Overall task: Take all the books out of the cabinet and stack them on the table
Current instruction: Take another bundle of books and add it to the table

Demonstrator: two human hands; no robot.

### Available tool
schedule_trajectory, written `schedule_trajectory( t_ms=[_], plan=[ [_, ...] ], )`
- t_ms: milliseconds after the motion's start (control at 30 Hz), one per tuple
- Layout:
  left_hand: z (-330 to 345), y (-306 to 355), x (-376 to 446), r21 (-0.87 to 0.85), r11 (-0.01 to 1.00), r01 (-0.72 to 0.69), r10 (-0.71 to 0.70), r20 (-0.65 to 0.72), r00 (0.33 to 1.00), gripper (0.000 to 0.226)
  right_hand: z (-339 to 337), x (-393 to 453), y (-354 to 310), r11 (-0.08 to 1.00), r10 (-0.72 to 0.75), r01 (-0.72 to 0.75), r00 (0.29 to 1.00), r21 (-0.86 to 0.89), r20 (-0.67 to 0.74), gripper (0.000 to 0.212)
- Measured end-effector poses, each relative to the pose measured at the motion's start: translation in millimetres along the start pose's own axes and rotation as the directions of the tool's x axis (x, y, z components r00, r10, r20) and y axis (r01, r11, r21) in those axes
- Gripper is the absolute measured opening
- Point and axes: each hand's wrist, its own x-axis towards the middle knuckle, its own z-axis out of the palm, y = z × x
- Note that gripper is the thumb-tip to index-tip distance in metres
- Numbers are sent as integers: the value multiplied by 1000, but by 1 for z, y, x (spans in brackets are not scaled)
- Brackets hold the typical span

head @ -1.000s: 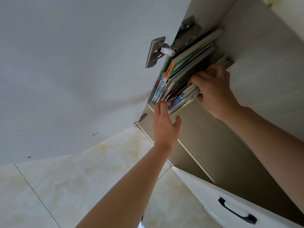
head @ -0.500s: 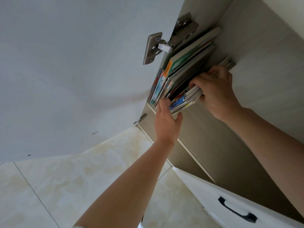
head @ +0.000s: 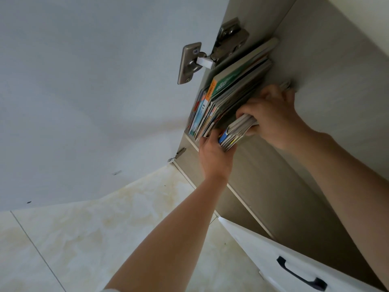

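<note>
The right hand [head: 271, 116] covered the middle of the thin bundle of books [head: 235, 131], so only its two ends showed. The left hand [head: 214, 157] hid the bundle's lower corner, and its fingertips were lost behind the spines. Print on the orange spine [head: 211, 92] was too small to read. The cabinet [head: 328, 66] ran off the top and right edges, and the white door [head: 273, 256] was cut at the bottom.

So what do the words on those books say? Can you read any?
None can be read.
Orange spine label on the green book: dark print, too small and blurred.
Blue spine beside it: dark marks, too blurred.
Other books in the cabinet: only patches of colour.
</note>
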Motion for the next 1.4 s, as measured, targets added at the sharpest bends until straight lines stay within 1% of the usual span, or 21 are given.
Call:
schedule_trajectory(
  t_ms=[167,267,333,433,467,500,533,567,600,633,667,733,800,900,967,1033,1100,1167,1200,1333,1400],
  plan=[
    [-30,-15,-23,35,993,-110,109,26,994,41,-4,-27,-20,999,-37,36,999,25,25,42],
    [-50,-29,-34,56,988,-143,140,64,988,40,5,-44,-37,994,-74,76,997,83,-22,45],
    [-61,-40,-34,61,989,-133,126,105,986,45,16,-57,-39,987,-26,39,996,153,-88,59],
    [-71,-48,-29,19,994,-106,102,146,984,48,29,-70,-25,972,172,-139,970,191,-171,99],
    [-74,-49,-28,3,995,-103,101,155,983,48,32,-74,-20,953,248,-205,952,224,-182,109],
    [-77,-49,-27,-14,995,-100,101,162,982,46,35,-77,-15,911,342,-279,923,305,-176,116],
    [-78,-49,-26,-33,994,-101,106,169,980,44,38,-79,-9,829,449,-355,883,431,-136,120],
    [-79,-51,-24,-50,993,-103,110,180,978,44,41,-80,-2,703,538,-412,841,580,-54,123],
    [-79,-53,-21,-61,993,-99,109,193,975,43,47,-80,7,564,570,-431,820,705,44,123],
    [-80,-56,-19,-65,994,-86,97,205,974,42,53,-81,15,465,543,-418,831,781,121,120],
    [-80,-59,-17,-66,995,-72,85,216,973,44,60,-81,22,427,483,-398,860,812,167,114],
    [-82,-68,-14,-76,996,-43,59,235,970,51,75,-82,32,485,371,-373,907,791,200,95],
    [-84,-77,-13,-100,995,-25,49,245,968,52,89,-80,33,531,333,-364,920,765,207,77],
    [-86,-86,-12,-107,994,5,24,264,964,53,100,-73,31,499,281,-306,942,811,183,78],
    [-87,-89,-13,-122,992,12,19,257,966,54,103,-67,29,462,285,-319,937,828,201,72],
    [-87,-87,-13,-151,989,8,28,239,971,51,100,-59,29,451,308,-378,916,808,256,55],
    [-87,-81,-12,-174,985,19,22,228,973,44,95,-47,30,457,307,-423,901,782,308,35],
    [-87,-78,-11,-189,981,44,-2,217,976,39,89,-34,31,482,271,-413,909,773,316,26],
    [-87,-78,-10,-198,978,63,-20,214,977,38,88,-27,32,494,248,-397,917,774,312,27],
    [-89,-79,-6,-230,969,93,-48,193,980,38,89,-7,32,560,209,-353,936,750,284,45],
    [-90,-79,-5,-256,960,111,-64,185,981,35,90,4,32,624,204,-325,946,711,254,66]
  ],
)
